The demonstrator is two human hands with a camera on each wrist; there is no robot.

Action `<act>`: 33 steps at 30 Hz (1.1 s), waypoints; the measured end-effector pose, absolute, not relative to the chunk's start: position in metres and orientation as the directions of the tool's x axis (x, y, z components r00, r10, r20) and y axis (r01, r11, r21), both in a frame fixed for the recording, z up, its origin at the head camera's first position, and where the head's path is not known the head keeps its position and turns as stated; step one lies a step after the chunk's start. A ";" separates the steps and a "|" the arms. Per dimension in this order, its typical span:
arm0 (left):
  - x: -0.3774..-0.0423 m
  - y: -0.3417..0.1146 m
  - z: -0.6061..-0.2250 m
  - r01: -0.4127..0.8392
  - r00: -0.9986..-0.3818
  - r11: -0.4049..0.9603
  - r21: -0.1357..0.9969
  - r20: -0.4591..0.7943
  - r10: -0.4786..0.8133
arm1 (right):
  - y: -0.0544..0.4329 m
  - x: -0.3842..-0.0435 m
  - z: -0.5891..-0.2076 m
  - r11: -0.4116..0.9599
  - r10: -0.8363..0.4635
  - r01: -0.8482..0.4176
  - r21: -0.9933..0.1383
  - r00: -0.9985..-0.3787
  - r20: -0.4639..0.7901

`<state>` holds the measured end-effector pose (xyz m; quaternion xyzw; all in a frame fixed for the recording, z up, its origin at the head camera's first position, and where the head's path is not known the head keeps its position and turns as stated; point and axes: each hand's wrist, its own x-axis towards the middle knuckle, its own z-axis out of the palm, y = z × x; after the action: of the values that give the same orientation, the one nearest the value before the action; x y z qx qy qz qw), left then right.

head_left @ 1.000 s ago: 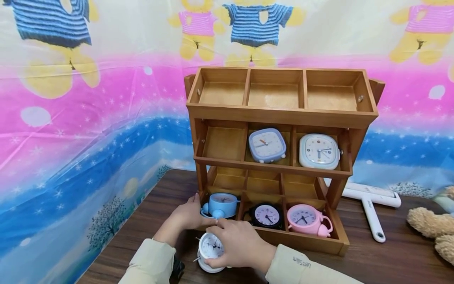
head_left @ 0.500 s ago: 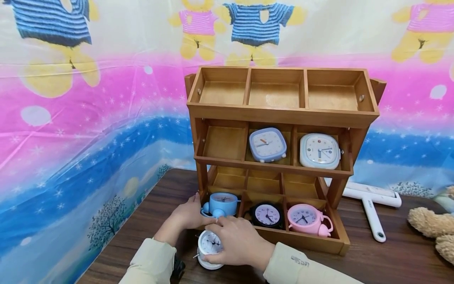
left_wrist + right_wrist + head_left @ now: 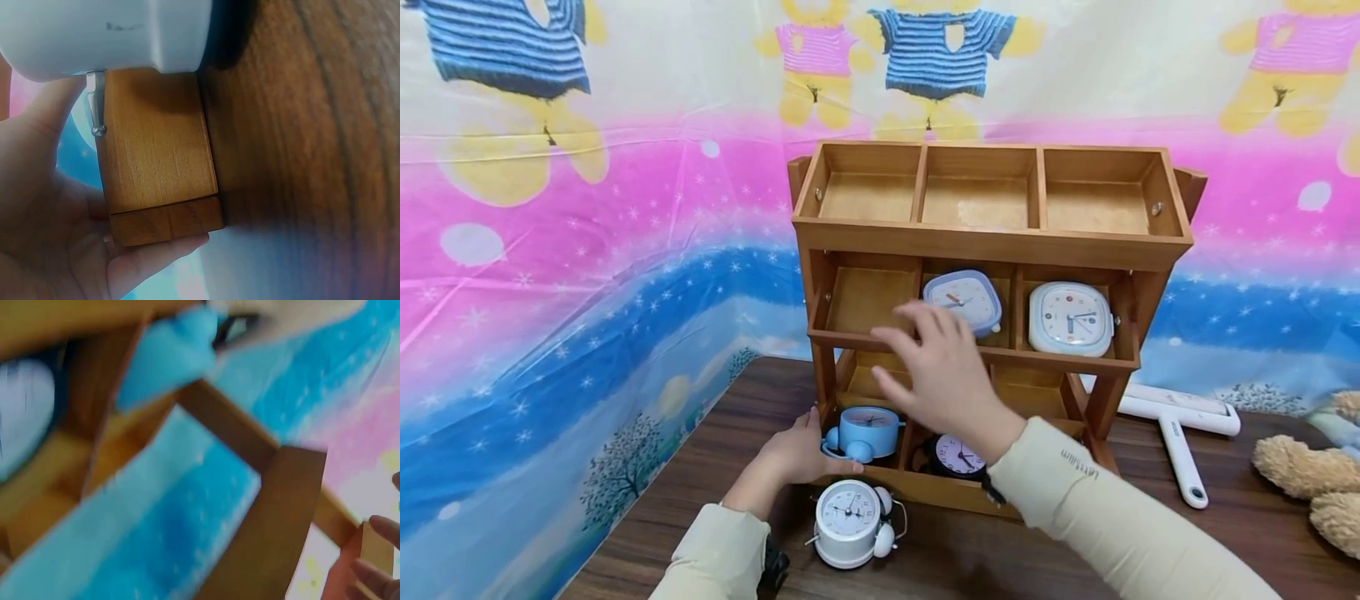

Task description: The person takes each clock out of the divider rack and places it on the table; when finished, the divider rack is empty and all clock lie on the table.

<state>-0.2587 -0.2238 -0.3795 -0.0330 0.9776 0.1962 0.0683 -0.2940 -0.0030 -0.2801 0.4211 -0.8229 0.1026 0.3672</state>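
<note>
Your right hand (image 3: 946,375), fingers apart and empty, hangs before the rack (image 3: 992,237); steer clear of the purple clock (image 3: 981,300) just behind. Your left hand (image 3: 793,450) grips the rack's corner: brace there without nudging the white clock (image 3: 848,521) just beside, on the counter (image 3: 722,442).

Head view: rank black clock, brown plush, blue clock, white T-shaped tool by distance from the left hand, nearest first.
1. Blue clock: just right of the left hand, bottom tier.
2. Black clock: next compartment right.
3. White T-shaped tool: on the table, right of the rack.
4. Brown plush: far right edge.
</note>
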 end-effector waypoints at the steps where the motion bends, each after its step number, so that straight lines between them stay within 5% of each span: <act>1: -0.259 -0.224 -0.380 -0.092 -0.989 0.921 0.379 -0.144 -0.039 | -0.001 -0.299 -0.274 0.657 -0.603 -0.740 0.146 -0.400 0.690; 8: -0.258 -0.226 -0.382 -0.099 -0.989 0.916 0.389 -0.144 -0.046 | 0.016 -0.331 -0.247 0.844 -0.457 -0.535 0.043 -0.674 0.580; 13: -0.259 -0.226 -0.383 -0.092 -0.990 0.920 0.382 -0.135 -0.043 | 0.023 -0.343 -0.241 0.877 -0.377 -0.473 -0.079 -0.782 0.497; 27: -0.257 -0.225 -0.382 -0.096 -0.990 0.919 0.382 -0.132 -0.048 | 0.024 -0.345 -0.238 0.881 -0.358 -0.457 -0.126 -0.815 0.455; 33: -0.257 -0.225 -0.382 -0.098 -0.989 0.923 0.373 -0.137 -0.050 | 0.028 -0.342 -0.235 0.866 -0.359 -0.482 -0.129 -0.781 0.511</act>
<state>-0.2570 -0.2251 -0.3821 -0.0377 0.9785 0.1931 0.0628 -0.3419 0.0278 -0.2351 0.2248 -0.9351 0.1274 0.2423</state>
